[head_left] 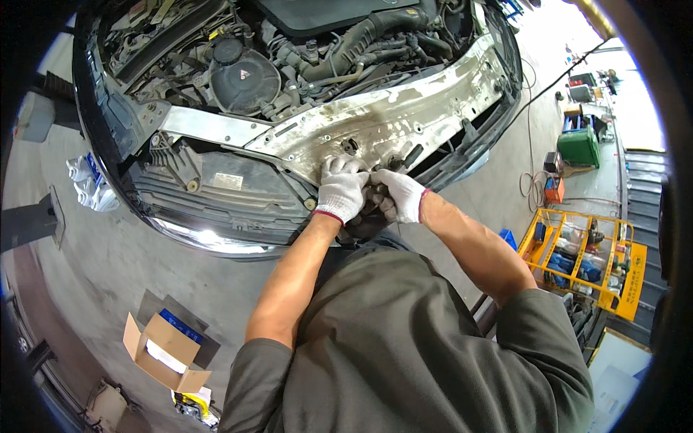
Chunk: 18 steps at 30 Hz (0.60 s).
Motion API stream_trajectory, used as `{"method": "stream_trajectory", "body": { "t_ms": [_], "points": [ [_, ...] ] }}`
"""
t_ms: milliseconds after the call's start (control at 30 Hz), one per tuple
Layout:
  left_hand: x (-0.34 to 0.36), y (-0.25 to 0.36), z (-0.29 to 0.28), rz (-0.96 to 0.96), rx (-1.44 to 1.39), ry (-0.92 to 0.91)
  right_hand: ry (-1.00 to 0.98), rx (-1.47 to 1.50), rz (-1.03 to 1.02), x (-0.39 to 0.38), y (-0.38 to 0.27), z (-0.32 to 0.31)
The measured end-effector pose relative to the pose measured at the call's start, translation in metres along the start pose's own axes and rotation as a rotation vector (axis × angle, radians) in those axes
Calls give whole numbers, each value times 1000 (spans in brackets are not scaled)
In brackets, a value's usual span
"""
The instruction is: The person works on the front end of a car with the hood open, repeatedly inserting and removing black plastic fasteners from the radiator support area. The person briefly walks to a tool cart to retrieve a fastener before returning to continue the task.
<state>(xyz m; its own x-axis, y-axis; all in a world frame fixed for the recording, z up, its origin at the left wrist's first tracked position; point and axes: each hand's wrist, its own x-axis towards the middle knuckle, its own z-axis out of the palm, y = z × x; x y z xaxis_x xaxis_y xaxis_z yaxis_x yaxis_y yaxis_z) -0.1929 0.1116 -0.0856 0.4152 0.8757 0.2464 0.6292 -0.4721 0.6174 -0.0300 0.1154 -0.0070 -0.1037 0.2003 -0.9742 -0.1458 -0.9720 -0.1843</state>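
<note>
My gloved left hand (342, 189) rests with curled fingers on the pale metal front panel (451, 94) of an open car bonnet, just below a small dark latch hole (350, 145). My gloved right hand (397, 195) is closed beside it over a dark metal piece (379, 187) at the panel's lower edge; its shape is largely hidden by my fingers. A black hose end (413, 154) sticks out just above my right hand. Behind the panel lie engine hoses (346, 47) and a round black cover (244, 81). A black grille housing (202, 184) is left of my hands.
An open cardboard box (159, 350) lies on the floor lower left, white plastic bottles (86, 184) at left. At right stand a yellow tool trolley (577, 262) and a green bin (577, 148). A lift post base (32, 220) is at far left; cables run along the right floor.
</note>
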Motion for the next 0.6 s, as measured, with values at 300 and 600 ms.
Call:
{"method": "stream_trajectory", "body": {
  "t_ms": [300,600],
  "points": [
    [3,-9,-3,46,14,-66,172,-1539,-364,-7,-28,20],
    [3,-8,-7,12,-93,-27,19,-669,-150,29,-8,-17]
  ]
}}
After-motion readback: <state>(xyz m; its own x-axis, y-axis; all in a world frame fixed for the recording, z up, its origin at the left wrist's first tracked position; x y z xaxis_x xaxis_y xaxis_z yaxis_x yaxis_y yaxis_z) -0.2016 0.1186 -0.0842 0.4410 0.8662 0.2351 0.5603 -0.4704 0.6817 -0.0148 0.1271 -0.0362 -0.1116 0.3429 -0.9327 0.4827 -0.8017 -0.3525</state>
